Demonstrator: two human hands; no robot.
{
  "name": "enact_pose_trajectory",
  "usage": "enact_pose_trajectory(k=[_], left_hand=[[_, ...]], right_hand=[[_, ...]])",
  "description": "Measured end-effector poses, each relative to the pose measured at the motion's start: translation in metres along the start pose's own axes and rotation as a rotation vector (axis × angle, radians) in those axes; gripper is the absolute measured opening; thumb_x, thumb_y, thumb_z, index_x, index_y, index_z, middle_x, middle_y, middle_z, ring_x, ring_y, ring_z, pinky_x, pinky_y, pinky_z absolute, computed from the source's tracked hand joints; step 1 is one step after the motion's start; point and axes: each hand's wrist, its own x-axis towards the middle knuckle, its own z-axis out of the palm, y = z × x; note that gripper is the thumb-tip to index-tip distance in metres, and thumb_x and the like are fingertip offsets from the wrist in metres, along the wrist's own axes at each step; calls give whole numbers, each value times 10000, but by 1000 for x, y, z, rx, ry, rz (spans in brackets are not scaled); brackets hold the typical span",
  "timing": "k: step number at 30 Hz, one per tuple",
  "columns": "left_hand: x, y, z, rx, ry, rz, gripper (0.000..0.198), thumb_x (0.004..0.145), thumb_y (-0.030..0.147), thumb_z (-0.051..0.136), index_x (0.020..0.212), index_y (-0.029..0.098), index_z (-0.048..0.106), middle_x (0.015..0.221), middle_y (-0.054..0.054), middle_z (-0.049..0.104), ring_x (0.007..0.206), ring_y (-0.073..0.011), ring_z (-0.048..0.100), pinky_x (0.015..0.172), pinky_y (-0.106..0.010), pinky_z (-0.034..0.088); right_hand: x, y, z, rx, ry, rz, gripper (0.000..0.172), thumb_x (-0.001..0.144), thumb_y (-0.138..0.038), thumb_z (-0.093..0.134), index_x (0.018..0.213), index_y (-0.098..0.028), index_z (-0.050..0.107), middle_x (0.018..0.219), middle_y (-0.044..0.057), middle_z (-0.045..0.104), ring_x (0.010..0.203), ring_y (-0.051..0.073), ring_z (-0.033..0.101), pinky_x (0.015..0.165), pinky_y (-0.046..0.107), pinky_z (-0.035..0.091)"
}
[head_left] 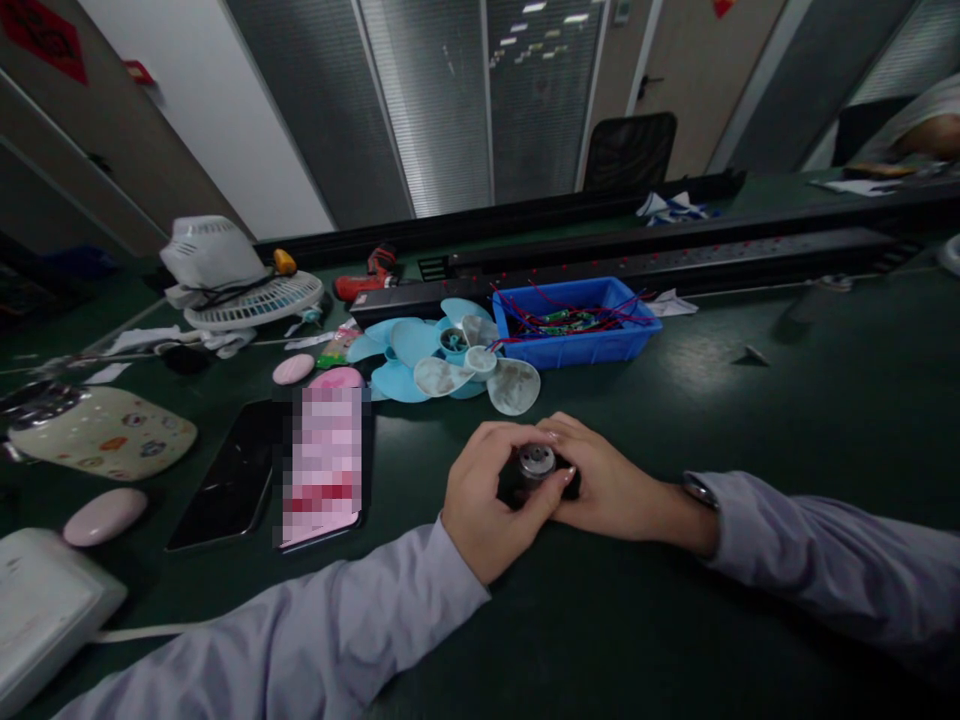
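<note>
Between my two hands, low over the green table, sits a small round metal part (536, 460) with a silver, holed top, like a small electric motor. My left hand (487, 495) curls round its left side, with the thumb in front and the fingers behind. From the right, my right hand (611, 490) closes on it too, the fingertips of both hands meeting around it. Its lower part is dark and partly hidden by the fingers. Just beyond the hands lie light blue fan blades (409, 345) and a greyer, dirty fan blade (514, 385).
A blue bin (592, 345) holds wires and small green circuit boards. To the left lie a phone with a lit screen (326, 460), a dark phone (229, 475), a patterned pouch (112, 440) and a white fan (255, 300). A red power drill (367, 280) lies behind.
</note>
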Motion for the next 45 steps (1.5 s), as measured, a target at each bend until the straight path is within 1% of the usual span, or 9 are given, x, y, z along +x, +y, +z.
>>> enact_pose_trajectory(k=[4,7,12,14,18,25,32,38,45], left_hand=[[0,0,0,24,-13,22,263,778,170,695,1016,205,589,972,-25,661,928,-161,611,831,-298,492],[1,1,-2,39,-9,27,271,781,171,695,1030,210,597,984,-27,672,952,-170,600,851,-319,492],[4,1,-4,110,-57,80,281,815,182,667,1087,248,648,1126,-24,684,1087,-206,545,960,-396,456],[4,0,-3,132,-67,87,276,823,186,659,1091,252,662,1155,-22,679,1109,-211,531,976,-407,447],[3,-1,-3,151,-75,85,300,825,196,655,1119,251,658,1178,-27,670,1118,-220,524,978,-422,447],[1,-3,-2,135,-91,73,305,809,175,664,1111,224,656,1158,-34,672,1104,-207,529,980,-398,443],[3,-2,-3,96,-117,64,261,825,189,653,1085,218,645,1135,-39,671,1087,-199,545,964,-384,445],[2,-2,-2,88,-119,50,272,812,185,663,1081,201,630,1115,-44,670,1076,-189,554,958,-364,445],[2,-2,-2,73,-134,21,289,797,154,655,1084,172,627,1128,-67,652,1076,-185,561,956,-347,447]], right_hand=[[0,-1,-1,-23,-6,-4,191,724,-139,639,886,-170,542,871,65,576,831,222,519,736,360,442],[0,0,0,-23,3,-13,206,728,-147,641,910,-170,548,890,66,591,835,223,529,749,367,446],[-2,3,2,-25,17,-29,321,736,-162,659,1040,-179,560,1049,88,624,982,250,562,872,415,434],[-2,3,3,-29,5,-15,328,745,-165,657,1061,-171,568,1075,101,619,1018,255,560,897,426,430],[-1,2,4,-29,5,-7,277,757,-165,652,1026,-159,586,1047,103,624,993,246,562,881,417,442],[-1,3,4,-32,15,-28,329,745,-160,670,1061,-142,580,1061,103,622,979,236,554,866,397,437],[-1,2,2,-51,3,-30,316,732,-143,668,1032,-147,571,1016,90,618,913,222,543,835,380,430],[1,1,1,-56,-17,1,268,701,-116,654,953,-147,567,932,84,610,852,223,524,765,364,430],[1,0,1,-59,-24,29,231,673,-94,646,870,-163,547,883,65,584,820,212,502,727,342,414]])
